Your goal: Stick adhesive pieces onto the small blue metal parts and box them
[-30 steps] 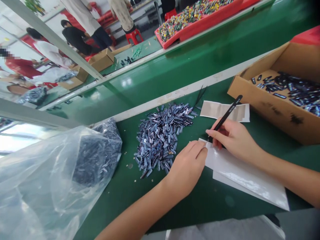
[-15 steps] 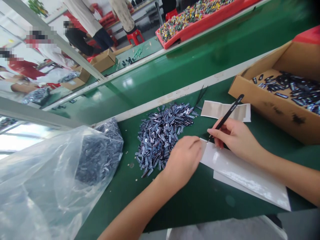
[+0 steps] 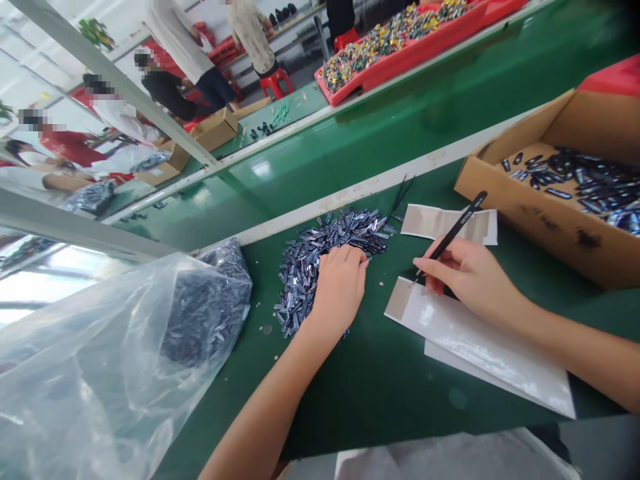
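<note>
Grip status, L? L hand [image 3: 340, 290] lies palm-down on pile of shiny blue-grey metal pcs [image 3: 300, 283], fingers together, no pinch.
R? R hand [image 3: 467, 273] pinches blk tweezers [image 3: 455, 230] pen-style, tips near edge of glossy white sheet [image 3: 465, 333].
Edges? Green bench [image 3: 400, 413] has pale raised rim past pile; clear plastic bag [image 3: 100, 373] just beside pile; cardboard box [image 3: 525, 227] far R.
</note>
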Demonstrator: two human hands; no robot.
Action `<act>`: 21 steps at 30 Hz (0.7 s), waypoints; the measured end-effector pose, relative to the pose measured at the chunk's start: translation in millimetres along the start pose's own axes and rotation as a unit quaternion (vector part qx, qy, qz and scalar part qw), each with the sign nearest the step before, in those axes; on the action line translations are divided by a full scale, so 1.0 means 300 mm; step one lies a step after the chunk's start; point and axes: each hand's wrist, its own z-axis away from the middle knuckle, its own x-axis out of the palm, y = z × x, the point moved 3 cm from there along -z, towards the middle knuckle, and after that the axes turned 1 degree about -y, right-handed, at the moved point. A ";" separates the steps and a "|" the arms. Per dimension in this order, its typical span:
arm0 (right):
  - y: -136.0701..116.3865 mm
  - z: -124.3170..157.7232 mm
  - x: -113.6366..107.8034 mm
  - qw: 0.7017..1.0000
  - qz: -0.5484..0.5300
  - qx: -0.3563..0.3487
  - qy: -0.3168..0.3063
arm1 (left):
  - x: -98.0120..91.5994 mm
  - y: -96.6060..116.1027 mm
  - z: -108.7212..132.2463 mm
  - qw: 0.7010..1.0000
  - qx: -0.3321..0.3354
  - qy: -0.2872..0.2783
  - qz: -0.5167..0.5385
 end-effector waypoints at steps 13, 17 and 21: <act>-0.045 0.036 0.043 0.962 -0.195 0.030 -0.187 | 0.064 0.098 0.069 0.731 -0.184 -0.136 0.643; -0.061 0.030 0.014 0.983 -0.147 -0.011 -0.113 | 0.069 0.098 0.083 0.699 -0.218 -0.171 0.659; -0.068 0.034 0.012 0.990 -0.102 -0.047 -0.089 | 0.081 0.102 0.098 0.709 -0.232 -0.214 0.630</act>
